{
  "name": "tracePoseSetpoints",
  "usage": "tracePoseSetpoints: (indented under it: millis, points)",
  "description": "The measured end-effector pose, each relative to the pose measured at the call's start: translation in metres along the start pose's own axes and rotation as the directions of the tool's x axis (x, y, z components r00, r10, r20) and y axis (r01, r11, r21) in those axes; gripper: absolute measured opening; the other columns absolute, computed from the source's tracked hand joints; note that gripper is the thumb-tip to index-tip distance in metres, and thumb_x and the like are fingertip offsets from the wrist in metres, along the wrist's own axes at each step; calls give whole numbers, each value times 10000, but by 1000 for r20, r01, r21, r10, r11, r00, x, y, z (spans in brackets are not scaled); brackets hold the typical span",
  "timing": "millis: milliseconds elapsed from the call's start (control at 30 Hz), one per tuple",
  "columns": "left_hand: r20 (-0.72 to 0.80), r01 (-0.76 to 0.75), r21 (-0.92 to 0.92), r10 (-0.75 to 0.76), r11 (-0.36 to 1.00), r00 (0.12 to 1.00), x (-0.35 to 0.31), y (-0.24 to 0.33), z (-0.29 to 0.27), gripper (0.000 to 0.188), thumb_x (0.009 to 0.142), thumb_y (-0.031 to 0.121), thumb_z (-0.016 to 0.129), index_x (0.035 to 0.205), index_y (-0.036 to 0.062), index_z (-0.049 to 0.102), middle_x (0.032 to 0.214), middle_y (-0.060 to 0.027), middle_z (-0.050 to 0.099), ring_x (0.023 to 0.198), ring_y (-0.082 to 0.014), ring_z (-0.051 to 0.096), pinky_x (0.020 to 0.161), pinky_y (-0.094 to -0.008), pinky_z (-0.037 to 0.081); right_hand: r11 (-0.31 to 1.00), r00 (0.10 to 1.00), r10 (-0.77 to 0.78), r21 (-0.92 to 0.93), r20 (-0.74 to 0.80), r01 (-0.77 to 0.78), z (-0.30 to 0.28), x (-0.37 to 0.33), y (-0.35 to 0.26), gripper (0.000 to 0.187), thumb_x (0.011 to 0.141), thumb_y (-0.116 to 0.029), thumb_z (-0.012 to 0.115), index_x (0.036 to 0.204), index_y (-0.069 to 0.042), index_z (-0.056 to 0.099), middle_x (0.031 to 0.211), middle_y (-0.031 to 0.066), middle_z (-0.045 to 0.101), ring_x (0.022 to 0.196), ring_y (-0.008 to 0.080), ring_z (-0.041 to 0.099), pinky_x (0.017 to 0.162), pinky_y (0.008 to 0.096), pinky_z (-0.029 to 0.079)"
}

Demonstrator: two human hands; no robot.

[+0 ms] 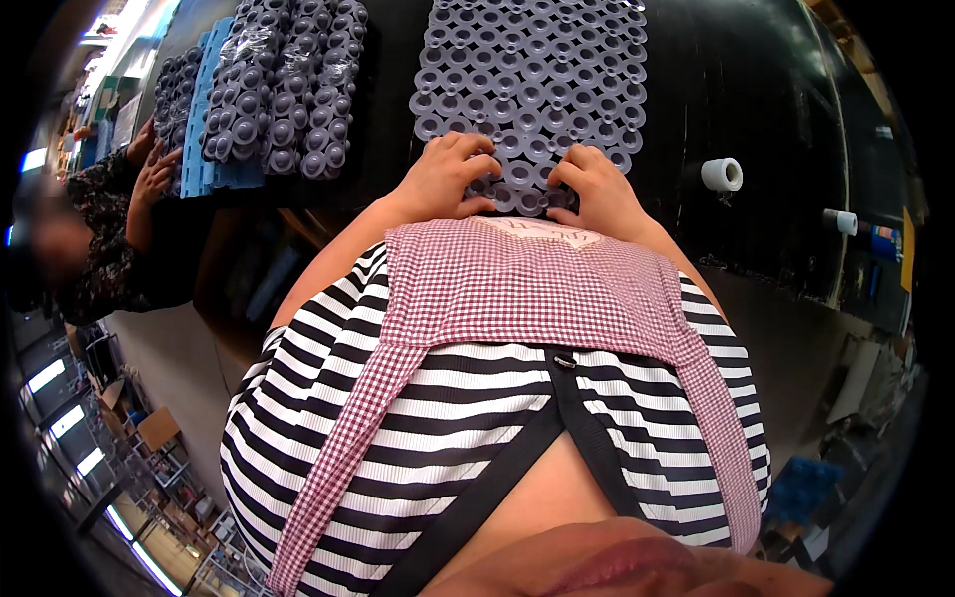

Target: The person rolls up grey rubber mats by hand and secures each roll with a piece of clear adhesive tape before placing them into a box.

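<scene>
Grey plastic mat (pixel 530 97) meets the near edge of the table (pixel 726 90), left hand (pixel 438 179) and right hand (pixel 600 189) half-curled over its end, perhaps pinching (undersides hidden); uneven pulling could skew it.

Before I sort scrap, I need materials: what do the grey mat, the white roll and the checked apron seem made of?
Grey mat: likely soft plastic or rubber, semi-glossy, going by its moulded rings and highlights. White roll: smooth, perhaps wound film, tape or paper; its rolled shape leaves that open. Checked apron: matte woven fabric, perhaps cotton or a blend, shown by its soft drape.
</scene>
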State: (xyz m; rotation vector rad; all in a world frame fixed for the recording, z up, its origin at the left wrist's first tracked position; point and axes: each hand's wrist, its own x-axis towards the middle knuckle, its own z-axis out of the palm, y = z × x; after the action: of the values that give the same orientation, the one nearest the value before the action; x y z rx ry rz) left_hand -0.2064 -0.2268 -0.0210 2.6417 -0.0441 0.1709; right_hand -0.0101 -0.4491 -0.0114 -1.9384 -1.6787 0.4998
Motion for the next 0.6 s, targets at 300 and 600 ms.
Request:
tracePoseSetpoints:
  millis: [300, 600]
  points:
    - [-256, 111, -33, -116, 993, 960, 8, 15, 18, 125, 901, 224, 732, 933, 111, 693, 1016, -63, 682, 949, -314, 644, 835, -457, 488, 999, 992, -23, 37, -126, 28, 10, -7, 9, 172, 818, -142, 749, 969, -76, 699, 957, 77, 639, 966, 306, 613, 838, 418, 532]
    - [-30, 506, -89, -510, 858, 860, 44, 17, 9, 232, 975, 292, 642, 951, 69, 697, 908, -135, 728, 892, -374, 693, 761, -473, 532, 990, 929, 120, -23, -350, -136, 15, 10, 4, 188, 855, -170, 753, 1017, -84, 717, 1015, 78, 675, 967, 302, 648, 806, 407, 522]
